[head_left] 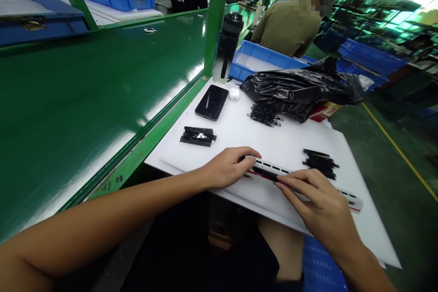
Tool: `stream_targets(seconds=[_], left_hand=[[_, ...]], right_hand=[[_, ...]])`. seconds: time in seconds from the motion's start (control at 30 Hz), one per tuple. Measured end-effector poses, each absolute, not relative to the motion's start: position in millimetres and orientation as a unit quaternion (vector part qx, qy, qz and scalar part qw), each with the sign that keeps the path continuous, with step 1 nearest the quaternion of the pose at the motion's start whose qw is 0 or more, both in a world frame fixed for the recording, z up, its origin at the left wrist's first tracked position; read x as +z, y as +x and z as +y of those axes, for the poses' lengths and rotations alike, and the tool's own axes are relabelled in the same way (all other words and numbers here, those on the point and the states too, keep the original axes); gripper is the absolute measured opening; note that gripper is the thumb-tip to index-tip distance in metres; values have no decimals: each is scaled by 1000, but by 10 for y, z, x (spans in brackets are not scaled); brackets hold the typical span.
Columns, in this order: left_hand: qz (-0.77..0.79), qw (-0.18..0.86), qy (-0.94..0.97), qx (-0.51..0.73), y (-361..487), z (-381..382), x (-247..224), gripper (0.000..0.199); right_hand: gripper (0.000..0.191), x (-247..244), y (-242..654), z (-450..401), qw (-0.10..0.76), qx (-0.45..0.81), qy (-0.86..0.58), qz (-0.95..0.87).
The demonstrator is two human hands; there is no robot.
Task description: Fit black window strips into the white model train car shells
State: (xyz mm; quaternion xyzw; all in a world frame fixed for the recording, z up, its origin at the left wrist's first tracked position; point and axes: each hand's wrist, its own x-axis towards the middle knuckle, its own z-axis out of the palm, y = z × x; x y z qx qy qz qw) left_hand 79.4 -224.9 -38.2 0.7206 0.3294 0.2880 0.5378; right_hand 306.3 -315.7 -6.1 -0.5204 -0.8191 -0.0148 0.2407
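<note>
Near the front edge of the white tabletop (pixel 290 141), a white toy train shell (pixel 272 165) with a red stripe lies slantwise under both hands. The left hand (pixel 232 167), forearm stretched in from the left, pinches its left end; the right hand (pixel 320 198), wrist bent inward, grips a narrow black strip (pixel 266 174) against the shell by the fingertips. Beyond lie a smartphone (pixel 212 102) (screen dark) and a black plastic bag (pixel 290 89); a green conveyor belt (pixel 102 86) runs alongside.
</note>
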Motion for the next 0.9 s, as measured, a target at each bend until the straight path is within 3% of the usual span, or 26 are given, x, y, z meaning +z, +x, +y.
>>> stream_targets(seconds=[0.9], left_hand=[[355, 499, 740, 277, 802, -2275, -371, 34]], right_hand=[[14, -64, 3011, -3088, 249, -34, -519, -817]])
